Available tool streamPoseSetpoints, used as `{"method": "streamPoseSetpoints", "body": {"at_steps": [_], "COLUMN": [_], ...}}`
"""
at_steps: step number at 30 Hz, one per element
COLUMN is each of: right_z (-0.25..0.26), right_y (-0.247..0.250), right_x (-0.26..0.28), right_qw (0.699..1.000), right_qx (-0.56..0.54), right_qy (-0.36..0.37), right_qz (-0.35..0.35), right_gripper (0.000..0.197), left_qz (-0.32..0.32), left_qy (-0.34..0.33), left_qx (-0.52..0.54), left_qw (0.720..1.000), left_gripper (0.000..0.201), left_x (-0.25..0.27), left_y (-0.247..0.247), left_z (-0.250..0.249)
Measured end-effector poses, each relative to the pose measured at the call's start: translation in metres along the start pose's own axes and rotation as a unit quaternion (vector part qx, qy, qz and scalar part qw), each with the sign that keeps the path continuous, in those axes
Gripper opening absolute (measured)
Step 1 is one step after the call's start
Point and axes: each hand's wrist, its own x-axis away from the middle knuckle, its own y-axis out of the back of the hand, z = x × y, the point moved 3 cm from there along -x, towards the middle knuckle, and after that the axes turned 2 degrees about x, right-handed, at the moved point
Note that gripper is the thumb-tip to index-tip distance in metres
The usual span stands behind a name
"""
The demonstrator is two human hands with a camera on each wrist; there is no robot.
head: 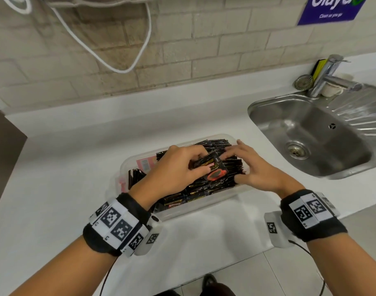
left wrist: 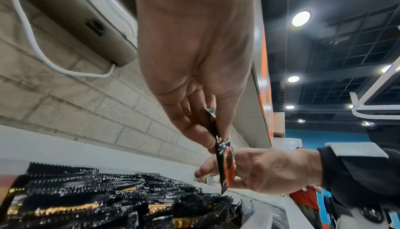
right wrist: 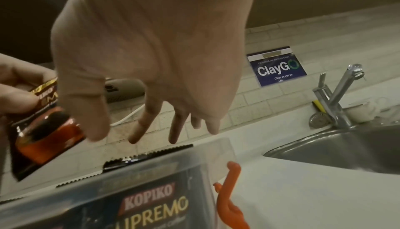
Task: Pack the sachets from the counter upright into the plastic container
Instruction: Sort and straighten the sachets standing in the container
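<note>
Two forearms with black wristbands bearing square printed markers reach forward over a white desk (head: 54, 171). Just beyond the wrists sits a clear plastic container (head: 130, 162), long side facing the person, near the desk's front edge. It is largely filled with black sachets (head: 206, 189) packed close together on edge, their serrated tops showing; the left end holds only a few, with something pink visible through the container there. An orange clip (right wrist: 227, 198) is on the container's right end.

The left hand (head: 172, 167) is above the middle of the container, thumb and fingers pinching one sachet (head: 215, 169), black with an orange cup picture and gold lettering. In the left wrist view this sachet hangs on edge, its lower corner just above the packed rows. The right hand (head: 257, 169) is just beside it over the right part of the container, grasping nothing, its fingers spread and loosely extended toward the packed sachets; whether the fingertips touch them cannot be told.

Right of the container, set into the desk, is a steel sink (head: 311, 135) with a tap (head: 326, 75) at its far edge. Beyond is a pale brick wall, with a looping white cable (head: 127, 69) on the left and a blue sign (head: 330, 9) on the right.
</note>
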Motion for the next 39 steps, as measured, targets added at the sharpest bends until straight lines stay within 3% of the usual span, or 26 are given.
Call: {"method": "streamPoseSetpoints", "body": {"at_steps": [2, 6, 10, 13, 15, 19, 26, 33, 36, 39], "right_z": [-0.002, 0.004, 0.009, 0.004, 0.0, -0.006, -0.008, 0.01, 0.014, 0.022], "right_y": [0.001, 0.001, 0.001, -0.001, -0.002, -0.001, -0.007, -0.028, -0.043, -0.057], "right_x": [0.002, 0.002, 0.001, 0.0, -0.001, 0.0, -0.007, -0.009, -0.006, -0.007], "right_qw": [0.999, 0.999, 0.998, 0.998, 0.999, 0.999, 0.995, 0.99, 0.986, 0.971], "right_qx": [0.024, 0.034, -0.013, -0.052, -0.042, -0.013, 0.062, 0.059, 0.092, 0.168], "right_qy": [-0.013, -0.005, 0.049, 0.022, 0.012, 0.033, 0.06, 0.099, 0.124, 0.161], "right_qz": [0.02, 0.016, -0.022, -0.027, -0.023, -0.031, -0.04, -0.075, -0.071, -0.044], "right_gripper": [0.065, 0.066, 0.037, 0.014, 0.011, 0.008, 0.021, 0.034, 0.037, 0.056], "left_qz": [0.013, 0.037, 0.066, 0.091, 0.094, 0.049, 0.051, 0.06, 0.018, -0.058], "left_qy": [0.022, 0.032, 0.035, 0.048, 0.034, 0.003, 0.011, 0.01, 0.009, 0.065], "left_qx": [-0.002, -0.022, -0.055, -0.075, -0.079, -0.05, -0.109, -0.102, -0.048, -0.035], "left_qw": [1.0, 0.999, 0.996, 0.992, 0.992, 0.998, 0.993, 0.993, 0.999, 0.996], "left_gripper": [0.018, 0.016, 0.018, 0.027, 0.031, 0.012, 0.011, 0.02, 0.021, 0.025], "left_x": [0.0, -0.004, -0.005, -0.006, -0.004, -0.002, -0.006, -0.004, 0.009, 0.028], "left_y": [-0.004, -0.018, -0.038, -0.052, -0.055, -0.049, -0.069, -0.064, -0.042, -0.005], "left_z": [0.001, 0.0, -0.001, 0.0, 0.003, 0.006, -0.002, -0.002, 0.01, 0.037]}}
